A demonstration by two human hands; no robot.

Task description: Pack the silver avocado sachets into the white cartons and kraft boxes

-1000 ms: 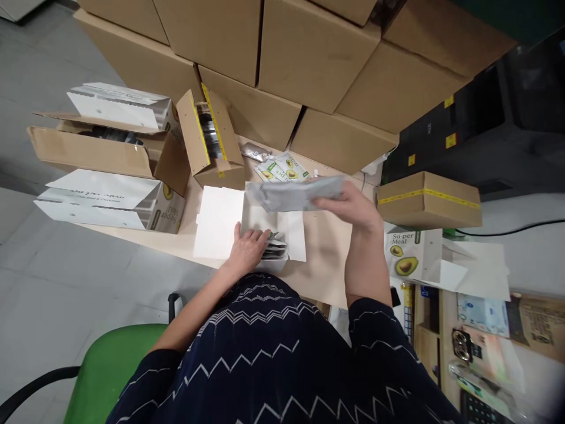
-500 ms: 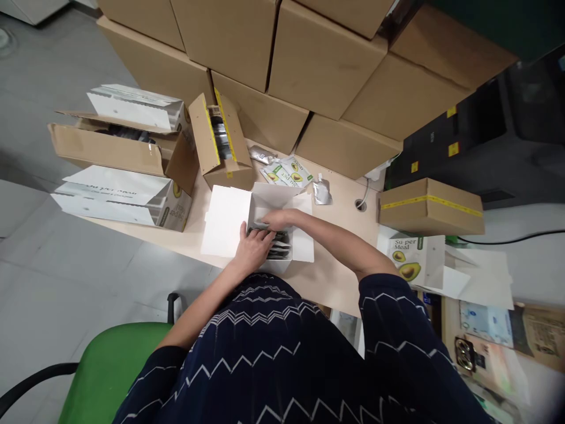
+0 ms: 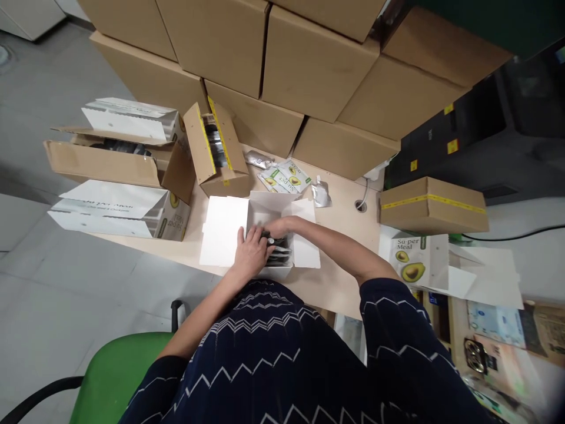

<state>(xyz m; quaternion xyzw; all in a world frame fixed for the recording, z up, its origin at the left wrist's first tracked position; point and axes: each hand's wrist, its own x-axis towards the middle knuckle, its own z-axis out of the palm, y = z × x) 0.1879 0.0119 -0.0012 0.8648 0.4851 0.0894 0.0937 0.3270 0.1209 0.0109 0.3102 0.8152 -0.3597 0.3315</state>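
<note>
"What's on the desk (image 3: 338, 221)?"
"A box (image 3: 267, 205), seemingly part-filled, flaps not yet closed."
"Hands?"
"Left hand (image 3: 251, 254) outspread at its left side; right hand (image 3: 278, 227) inside, grip hidden, can't tell."
"Pouches (image 3: 281, 254)?"
"Several show in the box's near end."

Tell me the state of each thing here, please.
White box: open, flaps spread, pouches inside.
Left hand: at the pouches, grip unclear.
Right hand: inside the white box, partly hidden.
Small cardboard box: open, contents showing.
Large cardboard box: open, flaps up.
Avocado packets: lying flat, overlapping.
Silver spouted pouch: lying down.
Cardboard box at right: apparently shut.
</note>
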